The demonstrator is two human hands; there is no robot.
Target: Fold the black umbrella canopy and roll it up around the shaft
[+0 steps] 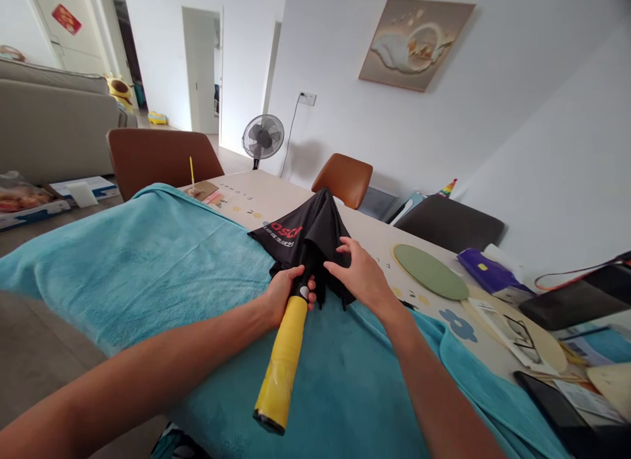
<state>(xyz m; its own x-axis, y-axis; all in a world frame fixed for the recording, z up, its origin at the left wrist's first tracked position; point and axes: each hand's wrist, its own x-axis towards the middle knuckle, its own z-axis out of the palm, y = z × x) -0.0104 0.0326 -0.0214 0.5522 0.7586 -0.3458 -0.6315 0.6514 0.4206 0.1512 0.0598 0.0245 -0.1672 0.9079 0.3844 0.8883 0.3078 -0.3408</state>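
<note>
A black umbrella (315,225) with red and white lettering points away from me over the table, its canopy loosely folded and partly fanned out. Its thick handle (282,363) is wrapped in yellow and angles toward me. My left hand (286,291) is wrapped around the black shaft just above the yellow grip, close to a small pale button. To the right of the canopy is my right hand (362,271), thumb and fingers apart, beside the black fabric. Whether its fingertips touch the fabric I cannot tell. Beneath the umbrella lies a turquoise blanket (197,268).
On the table's right side are a green oval mat (430,271), a purple pouch (493,273), glasses (522,337) and a dark phone (552,400). Brown chairs (165,156) and a black chair (451,222) stand around it. A fan (263,138) is behind.
</note>
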